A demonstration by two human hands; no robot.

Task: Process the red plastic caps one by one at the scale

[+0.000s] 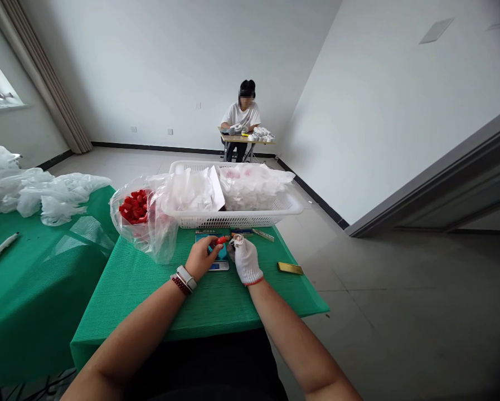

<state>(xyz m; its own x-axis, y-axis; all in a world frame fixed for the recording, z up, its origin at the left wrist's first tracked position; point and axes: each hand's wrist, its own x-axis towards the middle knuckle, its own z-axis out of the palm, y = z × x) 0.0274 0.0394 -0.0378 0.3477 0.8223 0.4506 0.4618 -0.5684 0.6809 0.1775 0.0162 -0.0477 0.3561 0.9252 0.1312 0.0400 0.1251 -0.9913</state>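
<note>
My bare left hand, with a watch and a beaded bracelet on its wrist, pinches a small red plastic part. My right hand wears a white knit glove with a red cuff. Its fingertips hold a small pale ring-shaped piece, close to the red part. Beneath both hands lies a flat blue-and-white device, perhaps a small scale, partly hidden by my left hand. A clear plastic bag full of red caps stands to the left.
A white plastic basket of bagged white items stands at the far edge of the green-covered table. A gold rectangular object lies to the right. A second green table holds crumpled plastic. A seated person works at a distant desk.
</note>
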